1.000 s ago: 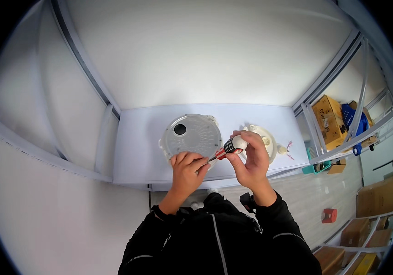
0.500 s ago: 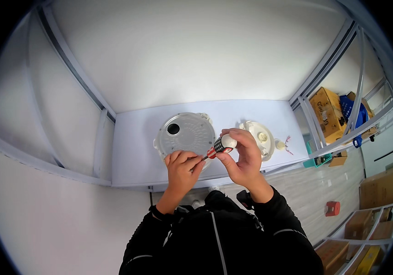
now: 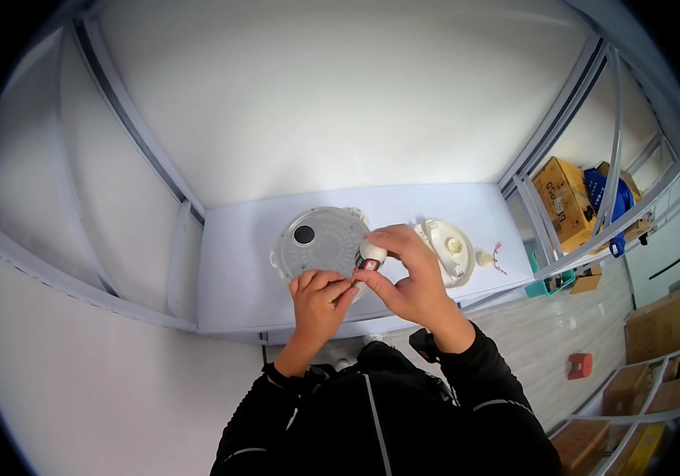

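Note:
A screwdriver with a rounded white, red and black handle is gripped by my right hand. It now stands more upright, so its shaft is mostly hidden. My left hand is closed, its thumb and fingertips pinched together right by the screwdriver's lower end. What is between them is too small to tell. Both hands are over the near edge of a round, grey, pot-lid-like disc, which has a black round spot at its upper left and small tabs on its rim. My fingers cover the disc's near right part.
To the right on the white table lies a smaller white round cover. Beside it is a small cream part with reddish wires. Metal frame posts flank the table. Past its right end are cardboard boxes, a teal basket and a red stool.
My right hand has tipped the screwdriver from slanted to steeper, moving slightly left and bringing its handle nearer my left fingers. The whole view has shifted a little, with the table lower.

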Available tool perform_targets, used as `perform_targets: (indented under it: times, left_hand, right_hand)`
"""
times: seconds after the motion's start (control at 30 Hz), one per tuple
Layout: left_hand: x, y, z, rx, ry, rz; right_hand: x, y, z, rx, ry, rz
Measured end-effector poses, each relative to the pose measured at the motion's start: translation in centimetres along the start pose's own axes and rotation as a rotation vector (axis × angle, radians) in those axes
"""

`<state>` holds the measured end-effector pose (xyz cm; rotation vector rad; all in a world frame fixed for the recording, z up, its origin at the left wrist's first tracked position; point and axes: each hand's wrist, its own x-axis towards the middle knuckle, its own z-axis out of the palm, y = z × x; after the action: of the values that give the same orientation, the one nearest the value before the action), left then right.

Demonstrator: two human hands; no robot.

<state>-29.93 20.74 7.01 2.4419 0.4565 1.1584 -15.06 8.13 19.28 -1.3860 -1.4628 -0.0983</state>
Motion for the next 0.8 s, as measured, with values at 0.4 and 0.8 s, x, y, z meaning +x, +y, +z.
perform_targets:
  times: [0.4, 0.8]
  left_hand:
    - [0.0, 0.1, 0.0, 0.011, -0.009, 0.0]
    - [-0.4, -0.3, 0.5, 0.046, 0.012, 0.02]
  right_hand:
    - [0.0, 0.0, 0.4, -0.023, 0.037, 0.045]
    - [0.6, -0.8, 0.6, -0.02, 0.023, 0.007]
